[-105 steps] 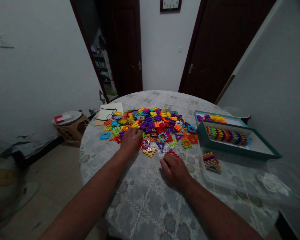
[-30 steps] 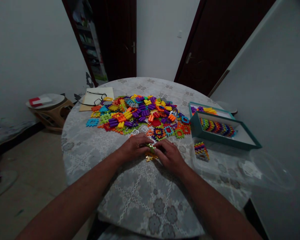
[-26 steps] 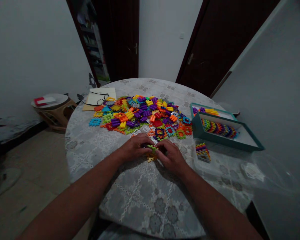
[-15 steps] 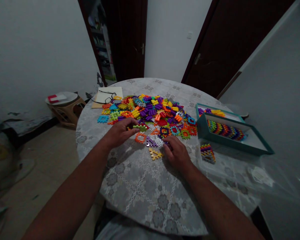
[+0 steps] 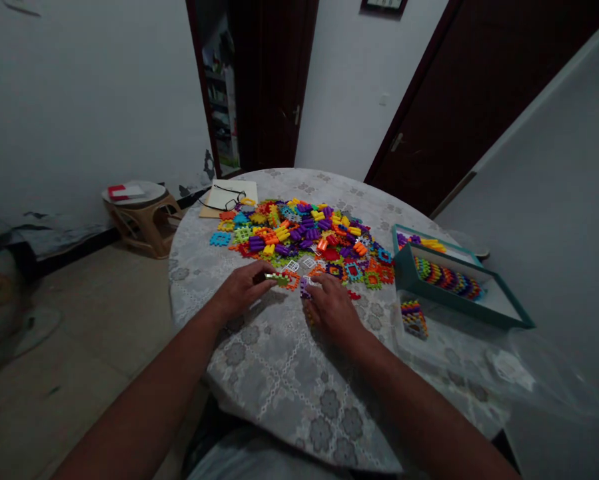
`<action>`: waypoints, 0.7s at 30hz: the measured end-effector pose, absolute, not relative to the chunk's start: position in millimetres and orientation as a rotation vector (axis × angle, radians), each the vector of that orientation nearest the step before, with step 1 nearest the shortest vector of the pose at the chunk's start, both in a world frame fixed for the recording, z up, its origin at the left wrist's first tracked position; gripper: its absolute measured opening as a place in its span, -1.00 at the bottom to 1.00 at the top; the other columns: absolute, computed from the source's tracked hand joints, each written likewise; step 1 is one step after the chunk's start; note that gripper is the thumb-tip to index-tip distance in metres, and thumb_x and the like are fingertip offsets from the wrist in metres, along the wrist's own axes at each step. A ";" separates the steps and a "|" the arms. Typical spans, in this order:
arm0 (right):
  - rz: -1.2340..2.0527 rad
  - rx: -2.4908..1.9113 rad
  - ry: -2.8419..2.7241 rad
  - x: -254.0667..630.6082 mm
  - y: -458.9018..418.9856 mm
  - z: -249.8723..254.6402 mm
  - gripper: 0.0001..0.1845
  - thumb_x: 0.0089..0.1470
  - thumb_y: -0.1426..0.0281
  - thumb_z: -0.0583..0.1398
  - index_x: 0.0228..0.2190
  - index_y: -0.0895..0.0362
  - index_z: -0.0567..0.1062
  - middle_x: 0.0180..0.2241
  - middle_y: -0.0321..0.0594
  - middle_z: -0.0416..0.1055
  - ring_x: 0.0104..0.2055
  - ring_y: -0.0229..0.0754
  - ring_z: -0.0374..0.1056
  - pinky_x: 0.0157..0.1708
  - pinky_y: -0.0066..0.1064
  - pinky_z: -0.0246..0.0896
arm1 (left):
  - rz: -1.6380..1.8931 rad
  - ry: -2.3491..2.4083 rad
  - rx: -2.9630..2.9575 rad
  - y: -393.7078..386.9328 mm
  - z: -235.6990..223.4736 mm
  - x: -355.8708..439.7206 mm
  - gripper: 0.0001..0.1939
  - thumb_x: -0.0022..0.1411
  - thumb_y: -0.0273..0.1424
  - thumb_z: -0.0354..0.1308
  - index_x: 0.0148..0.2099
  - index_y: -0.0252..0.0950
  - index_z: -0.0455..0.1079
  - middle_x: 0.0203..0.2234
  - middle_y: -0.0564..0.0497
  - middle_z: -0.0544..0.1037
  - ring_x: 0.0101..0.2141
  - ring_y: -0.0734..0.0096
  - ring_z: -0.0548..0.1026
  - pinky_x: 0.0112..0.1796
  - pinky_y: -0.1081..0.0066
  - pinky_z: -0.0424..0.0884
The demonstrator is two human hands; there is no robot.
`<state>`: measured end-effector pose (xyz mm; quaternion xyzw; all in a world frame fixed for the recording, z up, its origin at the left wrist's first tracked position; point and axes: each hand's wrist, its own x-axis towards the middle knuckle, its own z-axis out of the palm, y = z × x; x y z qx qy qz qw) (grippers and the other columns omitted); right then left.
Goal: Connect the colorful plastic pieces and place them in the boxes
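Observation:
My left hand [image 5: 242,291] is closed, pinching a green toothed building piece [image 5: 280,279] between thumb and fingers just above the table. Behind that piece lies an orange square frame [image 5: 293,281]. My right hand [image 5: 335,310] reaches down with bent, closed fingers at a purple toothed piece [image 5: 304,289] and a white lattice piece [image 5: 313,282]. Its fingers hide what exactly they grip. A yellow toothed triangle [image 5: 309,313] shows partly from under this hand. Just beyond both hands, a heap of colourful plastic building pieces [image 5: 304,233] spreads over the table.
The round table [image 5: 289,373] has a patterned cloth. Glasses [image 5: 232,200] lie on a pad [image 5: 246,189] at the back left. A teal box [image 5: 509,305] with rows of sorted pieces stands right, near a small stack of pieces [image 5: 414,317] and clear plastic packaging [image 5: 544,373].
My right hand has moved left, now covering much of the yellow triangle and the white pieces. My left hand keeps the green piece. The whole view has shifted somewhat.

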<state>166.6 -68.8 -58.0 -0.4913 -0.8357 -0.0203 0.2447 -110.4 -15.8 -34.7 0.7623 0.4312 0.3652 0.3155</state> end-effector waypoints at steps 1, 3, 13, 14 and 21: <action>-0.055 -1.351 -2.295 162.9 -64.3 -56.6 -0.68 0.37 0.40 0.25 0.11 0.09 0.61 0.23 0.06 0.44 0.34 0.19 0.26 0.34 0.09 0.26 | 0.945 1.096 2.004 -16.5 -37.4 -111.0 -0.76 0.35 -0.24 0.26 -0.03 -0.24 0.57 -0.26 -0.02 0.65 -0.28 0.26 0.56 -0.20 0.28 0.47; -0.057 -1.370 -2.313 155.7 -54.5 -55.1 -0.68 0.38 0.37 0.24 0.11 0.07 0.61 0.24 0.05 0.44 0.36 0.20 0.24 0.36 0.12 0.23 | 0.907 1.022 1.997 -17.1 -42.1 -111.4 -0.78 0.33 -0.27 0.27 -0.05 -0.24 0.58 -0.22 -0.05 0.66 -0.24 0.23 0.57 -0.16 0.25 0.49; -0.003 -1.312 -2.299 136.1 -29.4 -74.9 -0.83 0.35 0.42 0.23 -0.07 0.10 0.61 0.14 0.02 0.51 0.34 0.15 0.25 0.37 0.09 0.17 | 0.853 0.993 2.056 -17.6 -48.6 -109.0 -0.87 0.29 -0.38 0.33 -0.11 -0.23 0.61 -0.28 0.03 0.65 -0.28 0.34 0.55 -0.18 0.36 0.45; -0.010 -1.282 -2.277 136.6 -29.2 -76.0 -0.82 0.36 0.42 0.22 -0.06 0.12 0.59 0.14 0.04 0.51 0.33 0.15 0.26 0.37 0.09 0.17 | 0.853 0.984 2.070 -17.7 -49.2 -108.4 -0.87 0.30 -0.38 0.33 -0.10 -0.23 0.61 -0.26 0.02 0.66 -0.27 0.34 0.56 -0.17 0.36 0.45; 0.088 -1.131 -2.071 142.8 -40.6 -57.4 -0.84 0.41 0.42 0.10 -0.08 0.10 0.47 0.04 0.07 0.50 0.15 0.05 0.40 0.20 -0.07 0.33 | 0.895 0.953 2.119 -17.7 -54.3 -103.2 -0.86 0.35 -0.36 0.29 -0.07 -0.22 0.59 -0.21 0.00 0.66 -0.24 0.33 0.57 -0.15 0.35 0.46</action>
